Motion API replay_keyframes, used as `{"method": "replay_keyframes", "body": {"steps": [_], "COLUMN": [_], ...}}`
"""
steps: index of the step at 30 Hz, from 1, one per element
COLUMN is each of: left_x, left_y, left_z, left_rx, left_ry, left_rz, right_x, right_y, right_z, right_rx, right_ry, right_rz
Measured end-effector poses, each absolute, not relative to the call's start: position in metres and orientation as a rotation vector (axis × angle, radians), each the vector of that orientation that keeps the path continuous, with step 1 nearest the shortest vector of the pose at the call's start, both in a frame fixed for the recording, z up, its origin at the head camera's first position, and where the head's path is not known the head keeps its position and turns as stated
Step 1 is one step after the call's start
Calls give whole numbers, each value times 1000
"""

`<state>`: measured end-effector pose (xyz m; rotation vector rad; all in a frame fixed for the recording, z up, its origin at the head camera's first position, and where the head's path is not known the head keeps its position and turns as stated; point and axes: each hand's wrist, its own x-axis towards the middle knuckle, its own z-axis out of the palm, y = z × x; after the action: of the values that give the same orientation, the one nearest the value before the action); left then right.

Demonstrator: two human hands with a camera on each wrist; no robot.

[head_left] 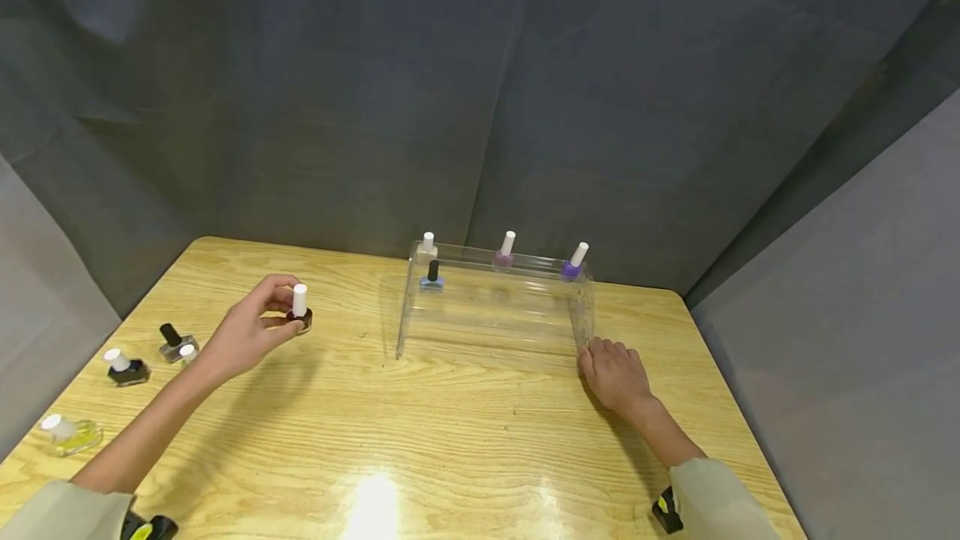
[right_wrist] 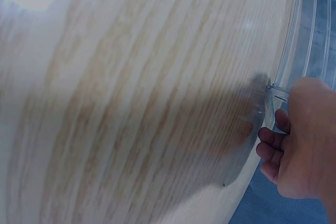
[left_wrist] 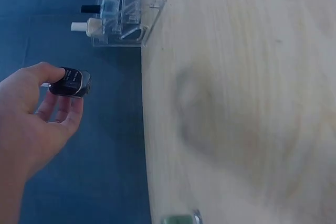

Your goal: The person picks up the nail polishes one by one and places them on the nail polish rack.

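Observation:
My left hand [head_left: 251, 327] is raised over the left part of the table and pinches a dark nail polish bottle [head_left: 301, 319] with a white cap. In the left wrist view the bottle [left_wrist: 71, 82] sits between thumb and fingers, its label showing. My right hand [head_left: 617, 375] grips the front right corner of a clear stepped display rack [head_left: 487, 327], fingers curled in the right wrist view. On the rack's top step stand a cream bottle [head_left: 427, 252], a mauve bottle [head_left: 505, 257] and a purple bottle [head_left: 572, 270]. One step lower stands a light blue bottle [head_left: 431, 282] with a black cap.
Several more polish bottles stand at the table's left: a black one [head_left: 129, 372], a yellow one [head_left: 78, 437], a grey one [head_left: 177, 347] with a black cap, and a white-capped one [head_left: 188, 353] partly behind my forearm. A dark curtain [head_left: 480, 90] hangs behind the wooden table [head_left: 450, 448].

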<state>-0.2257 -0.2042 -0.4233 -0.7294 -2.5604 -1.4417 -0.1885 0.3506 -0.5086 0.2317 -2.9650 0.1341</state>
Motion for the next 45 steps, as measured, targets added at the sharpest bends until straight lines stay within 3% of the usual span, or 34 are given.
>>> {"method": "replay_keyframes", "body": {"steps": [30, 45], "left_x": [-277, -281], "left_y": [-88, -13], "left_z": [-407, -417], "left_rx": [-1005, -1091], "left_ry": [-2493, -2415], "left_rz": [-1575, -1662], "right_x": [-193, -187], "right_y": [351, 350], "right_z": [-507, -508], "right_rx": [188, 250], "right_ry": [-3032, -2903], "right_rz": [138, 71]}}
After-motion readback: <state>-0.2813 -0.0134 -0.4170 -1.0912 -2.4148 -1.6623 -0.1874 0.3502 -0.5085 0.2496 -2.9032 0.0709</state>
